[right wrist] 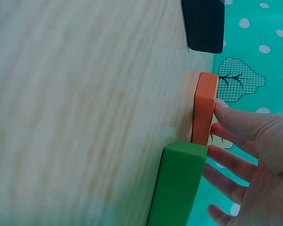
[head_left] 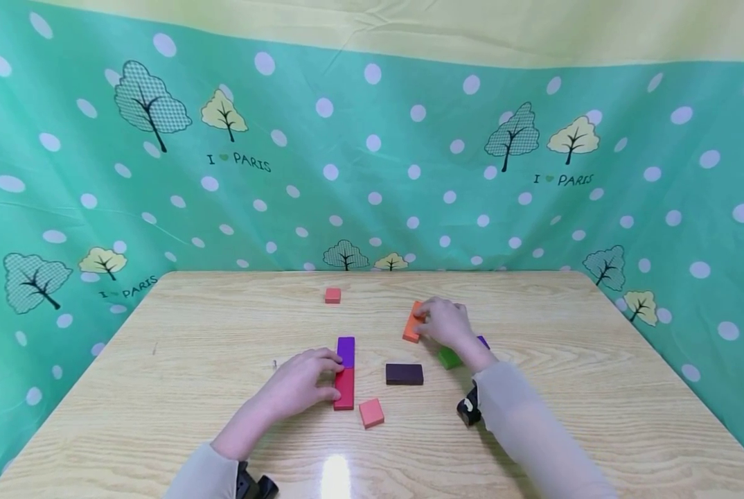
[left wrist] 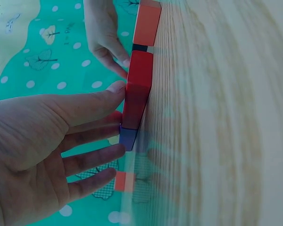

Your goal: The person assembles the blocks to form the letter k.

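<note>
Currently, head view: see red rectangular block at fingertips of left hand, orange block at those of right hand. Left wrist view: note spread fingers, gripping nothing, touching red. Right wrist view: likewise, touching orange.

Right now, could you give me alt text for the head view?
A person's left hand touches a red block lined up with a purple block; their right hand touches an orange block. Nearby on the wooden table lie a dark block, a partly hidden green block and two small pink blocks.
</note>
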The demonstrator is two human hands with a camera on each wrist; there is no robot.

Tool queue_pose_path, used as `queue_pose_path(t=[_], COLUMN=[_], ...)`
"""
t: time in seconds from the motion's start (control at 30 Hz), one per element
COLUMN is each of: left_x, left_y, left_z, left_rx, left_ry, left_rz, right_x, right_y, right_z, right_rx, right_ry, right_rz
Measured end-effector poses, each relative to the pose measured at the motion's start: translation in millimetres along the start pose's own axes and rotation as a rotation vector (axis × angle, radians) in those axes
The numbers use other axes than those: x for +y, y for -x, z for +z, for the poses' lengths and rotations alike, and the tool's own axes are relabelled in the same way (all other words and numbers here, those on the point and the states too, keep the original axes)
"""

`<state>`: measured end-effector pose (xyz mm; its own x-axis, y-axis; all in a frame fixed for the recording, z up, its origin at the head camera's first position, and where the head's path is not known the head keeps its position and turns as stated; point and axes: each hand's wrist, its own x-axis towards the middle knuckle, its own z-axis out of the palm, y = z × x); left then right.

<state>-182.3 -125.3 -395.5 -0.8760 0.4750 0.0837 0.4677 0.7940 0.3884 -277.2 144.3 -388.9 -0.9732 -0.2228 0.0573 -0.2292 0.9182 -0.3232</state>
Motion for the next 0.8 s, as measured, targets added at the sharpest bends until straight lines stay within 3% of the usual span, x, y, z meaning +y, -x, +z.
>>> queue_pose_path(t=[0.8], left_x=[-0.5], left_y=[-0.2], left_z=[-0.1], left_rx=[0.016], left_ry=[0.013], left_rz=[0.023], right_x=[-17.6], right_y=[-7.7], right_z=[8.9], right_rx=[0.011], right_ry=[0.007], right_rz=[-0.023])
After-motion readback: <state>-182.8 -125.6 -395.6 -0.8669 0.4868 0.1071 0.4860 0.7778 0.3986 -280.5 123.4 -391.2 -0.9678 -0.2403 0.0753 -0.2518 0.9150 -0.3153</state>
